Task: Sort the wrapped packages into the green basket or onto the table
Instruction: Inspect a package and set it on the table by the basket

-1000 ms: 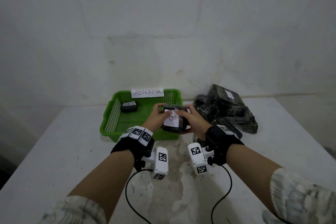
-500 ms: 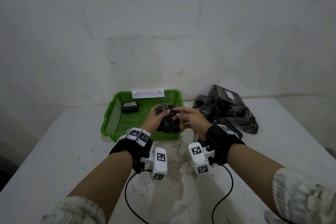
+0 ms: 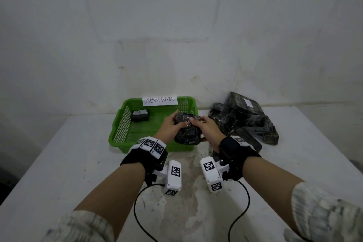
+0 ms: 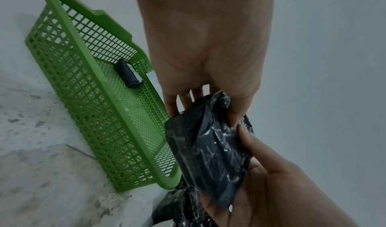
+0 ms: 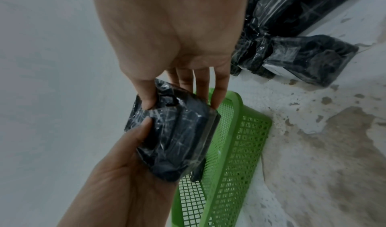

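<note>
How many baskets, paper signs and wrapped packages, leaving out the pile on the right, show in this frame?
Green basket: 1
Paper sign: 1
Wrapped packages: 2, the package in the basket and the held package, gripped by the left hand and right hand
Total: 4

— what was the held package point(image 3: 187, 130) made of?
— it was wrapped in dark plastic film, glossy and creased, with small bright reflections.
— and the green basket point(image 3: 125, 123)?
— it was smooth plastic, a matt green lattice, with a white paper label point(image 3: 159, 101) on the far rim.
— the table point(image 3: 68, 163)?
— it was white and rough, the paint worn off in brownish patches. the pile of packages point(image 3: 247, 119) had the same shiny wrinkled film.
</note>
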